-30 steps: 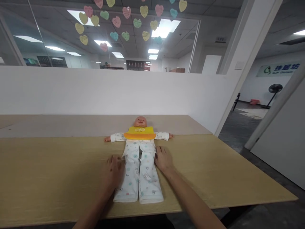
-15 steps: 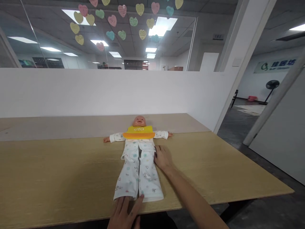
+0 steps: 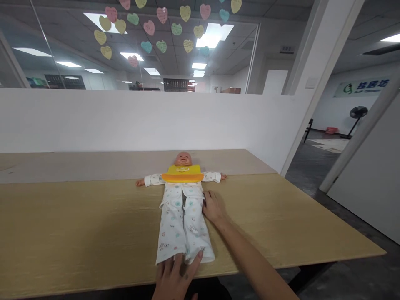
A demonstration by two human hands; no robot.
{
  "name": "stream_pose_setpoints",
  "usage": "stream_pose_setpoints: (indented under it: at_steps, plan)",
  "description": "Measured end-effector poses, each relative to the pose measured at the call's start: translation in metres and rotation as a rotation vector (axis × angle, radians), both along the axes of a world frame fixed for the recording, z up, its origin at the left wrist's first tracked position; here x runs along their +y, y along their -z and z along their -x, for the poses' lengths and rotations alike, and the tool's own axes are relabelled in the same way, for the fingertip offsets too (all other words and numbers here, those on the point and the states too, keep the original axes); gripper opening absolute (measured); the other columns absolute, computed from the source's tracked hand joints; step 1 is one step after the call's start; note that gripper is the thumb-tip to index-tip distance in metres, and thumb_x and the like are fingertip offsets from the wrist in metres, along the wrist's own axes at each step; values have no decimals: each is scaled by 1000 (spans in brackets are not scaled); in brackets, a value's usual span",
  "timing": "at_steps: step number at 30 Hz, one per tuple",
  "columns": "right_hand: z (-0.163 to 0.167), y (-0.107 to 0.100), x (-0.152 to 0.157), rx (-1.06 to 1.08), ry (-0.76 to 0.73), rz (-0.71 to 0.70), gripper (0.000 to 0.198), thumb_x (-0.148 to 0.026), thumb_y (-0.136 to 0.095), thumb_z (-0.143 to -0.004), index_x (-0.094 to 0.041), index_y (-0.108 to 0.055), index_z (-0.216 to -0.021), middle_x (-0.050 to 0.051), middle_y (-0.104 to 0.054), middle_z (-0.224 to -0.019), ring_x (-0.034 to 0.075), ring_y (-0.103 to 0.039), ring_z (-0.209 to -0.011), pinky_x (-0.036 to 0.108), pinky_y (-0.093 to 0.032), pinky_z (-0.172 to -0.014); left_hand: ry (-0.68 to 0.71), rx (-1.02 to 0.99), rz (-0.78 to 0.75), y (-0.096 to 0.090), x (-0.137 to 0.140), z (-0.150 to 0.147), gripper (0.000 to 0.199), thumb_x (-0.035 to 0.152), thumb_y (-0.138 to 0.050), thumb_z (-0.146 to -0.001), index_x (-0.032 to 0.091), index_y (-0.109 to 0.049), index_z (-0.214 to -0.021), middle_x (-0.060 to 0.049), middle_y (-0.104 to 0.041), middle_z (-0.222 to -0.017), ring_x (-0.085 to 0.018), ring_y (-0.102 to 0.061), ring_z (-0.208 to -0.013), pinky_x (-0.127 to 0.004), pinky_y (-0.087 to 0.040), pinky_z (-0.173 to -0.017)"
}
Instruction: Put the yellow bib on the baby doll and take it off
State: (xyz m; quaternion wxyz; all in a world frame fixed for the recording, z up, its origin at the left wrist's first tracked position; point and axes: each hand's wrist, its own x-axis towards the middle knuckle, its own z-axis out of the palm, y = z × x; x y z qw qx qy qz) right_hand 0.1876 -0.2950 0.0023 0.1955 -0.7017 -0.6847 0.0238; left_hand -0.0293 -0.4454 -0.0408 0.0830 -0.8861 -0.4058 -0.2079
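A baby doll point(image 3: 183, 158) lies on its back with its arms stretched out sideways. It wears a yellow bib point(image 3: 183, 169) with an orange catch pocket, a white printed top point(image 3: 172, 191) and white printed trousers point(image 3: 171, 231). At the trouser cuffs is my left hand point(image 3: 175, 276), its fingers spread; the fingertips touch the left cuff and the thumb rests on the right one. My right hand point(image 3: 214, 207) lies against the doll's hip on the right, fingers loosely extended and touching the trouser edge. Its thumb is partly hidden.
The wooden table point(image 3: 93, 233) has its near edge just below the cuffs. Behind it stands a white half wall point(image 3: 150, 121) with glass above, covered in heart-shaped notes point(image 3: 161, 15). On the right are a doorway, a door point(image 3: 368, 175) and a standing fan point(image 3: 358, 112).
My left hand has moved right, and the left trouser leg has shifted with it, closer to the other leg. The right hand stays at the hip.
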Motion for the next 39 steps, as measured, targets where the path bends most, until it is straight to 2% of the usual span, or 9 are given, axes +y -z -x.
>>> stream_pose_setpoints:
  at_steps: [4,8,11,14,16,19,25,32,39]
  plan:
    - [1,-5,-4,15,-5,-4,37,-15,-48,-84,-15,-52,-121,12,-56,-121,22,-51,-109,29,-36,-88,45,-45,-2,-14,9,7,84,26,-60,-71,37,-24,-147,-9,-63,-103,-26,-60,-90,-35,-48,-77]
    - [2,-6,-4,35,-8,5,37,-15,-48,-84,-14,-52,-120,13,-56,-121,22,-51,-109,28,-36,-89,89,-90,0,-29,19,11,74,33,-57,-81,31,-24,-147,-3,-64,-78,-18,-60,-69,-27,-48,-65]
    - [2,-5,-3,52,-8,-2,37,-14,-46,-84,-13,-52,-120,13,-56,-120,22,-51,-109,27,-36,-90,27,-113,-106,-25,23,6,67,38,-51,-86,23,-27,-146,-3,-63,-72,-18,-59,-63,-28,-47,-61]
    - [1,-6,-4,46,-13,-4,36,-14,-47,-84,-13,-53,-120,13,-56,-121,22,-51,-108,27,-35,-89,-102,-147,-223,-14,24,-4,59,32,-46,-90,14,-30,-144,-3,-63,-68,-19,-59,-61,-30,-45,-60]
    - [1,-6,-4,37,-17,3,35,-16,-48,-84,-13,-54,-119,13,-56,-121,22,-51,-107,28,-36,-87,-165,-177,-258,-10,25,-11,52,27,-42,-92,12,-33,-141,-2,-63,-66,-18,-59,-59,-29,-44,-59]
    - [0,-5,-3,43,-7,6,36,-15,-48,-84,-13,-54,-119,13,-56,-120,23,-50,-106,28,-35,-87,-181,-235,-271,-10,26,-19,47,24,-38,-94,11,-35,-138,-1,-64,-66,-16,-59,-56,-28,-43,-57]
    - [-2,3,3,82,-28,-11,36,-15,-48,-83,-13,-53,-118,14,-56,-119,23,-49,-109,28,-35,-88,-230,-163,-132,-10,22,-22,59,29,-41,-93,8,-23,-146,-1,-64,-64,-16,-57,-53,-28,-42,-56]
    - [-2,7,5,90,-29,-25,34,-15,-48,-82,-12,-55,-116,14,-56,-118,23,-49,-109,28,-35,-89,-247,-71,144,-16,32,-25,61,26,-46,-87,14,-31,-145,-5,-68,-77,-17,-63,-68,-26,-46,-67]
    - [-3,7,5,78,-33,-32,31,-15,-49,-82,-12,-56,-112,14,-56,-117,23,-49,-108,28,-35,-88,-274,-55,84,-10,30,-25,53,28,-46,-88,19,-42,-140,-2,-65,-66,-17,-62,-60,-25,-45,-60]
